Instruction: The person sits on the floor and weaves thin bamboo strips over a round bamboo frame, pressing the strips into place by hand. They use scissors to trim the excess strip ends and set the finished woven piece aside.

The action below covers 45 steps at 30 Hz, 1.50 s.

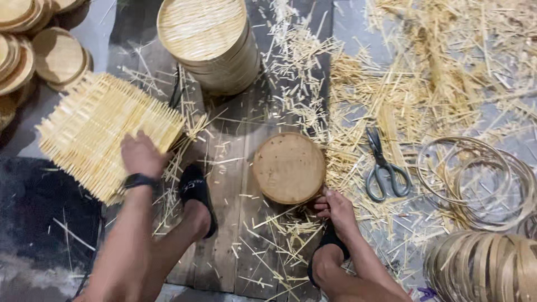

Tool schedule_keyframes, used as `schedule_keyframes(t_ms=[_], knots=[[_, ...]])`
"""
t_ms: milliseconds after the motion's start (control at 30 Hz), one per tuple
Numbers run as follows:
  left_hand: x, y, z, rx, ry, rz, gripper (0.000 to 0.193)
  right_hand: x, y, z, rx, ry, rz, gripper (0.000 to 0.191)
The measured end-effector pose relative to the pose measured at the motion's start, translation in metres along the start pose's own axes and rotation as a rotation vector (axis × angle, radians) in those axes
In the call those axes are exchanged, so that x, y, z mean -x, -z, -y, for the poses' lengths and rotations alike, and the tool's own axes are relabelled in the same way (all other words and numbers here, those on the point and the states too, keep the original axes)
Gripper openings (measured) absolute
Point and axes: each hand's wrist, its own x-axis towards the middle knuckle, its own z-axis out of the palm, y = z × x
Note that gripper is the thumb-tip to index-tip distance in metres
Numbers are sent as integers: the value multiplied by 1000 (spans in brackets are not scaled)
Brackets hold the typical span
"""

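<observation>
My left hand (141, 155) rests on a stack of square woven bamboo mats (95, 128) at the left, fingers pressed on its near corner; a dark watch sits on that wrist. My right hand (334, 206) grips the near edge of a round wooden block (288, 166) that stands on the plank floor between my feet. Both feet wear dark sandals (194, 187).
A tall stack of round woven bamboo trays (208, 39) stands at the top centre. Round wooden lids (39, 53) pile at top left. Grey scissors (383, 168) lie right of the block among bamboo offcuts. Bamboo rings (475, 179) and bundled hoops (486, 268) sit at right.
</observation>
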Motion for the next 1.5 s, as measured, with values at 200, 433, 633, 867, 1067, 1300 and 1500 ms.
schedule_keyframes(t_ms=[200,433,633,867,1067,1300,1500], knots=[[2,53,27,294,-51,-26,19,15,23,13,-83,52,-38,44],[64,148,-73,406,-625,-236,15,38,11,66,-215,187,47,46],[164,63,-221,516,-1108,35,14,20,-11,100,-322,14,153,43],[147,-68,-189,670,-340,136,57,-21,-12,49,96,256,-35,27],[89,-134,-146,1128,272,634,42,-28,-8,38,47,248,-51,28],[99,-147,-149,1468,403,660,40,-17,-14,42,41,267,-105,32],[106,-146,-146,1360,253,556,44,-18,-3,32,8,340,-139,31]])
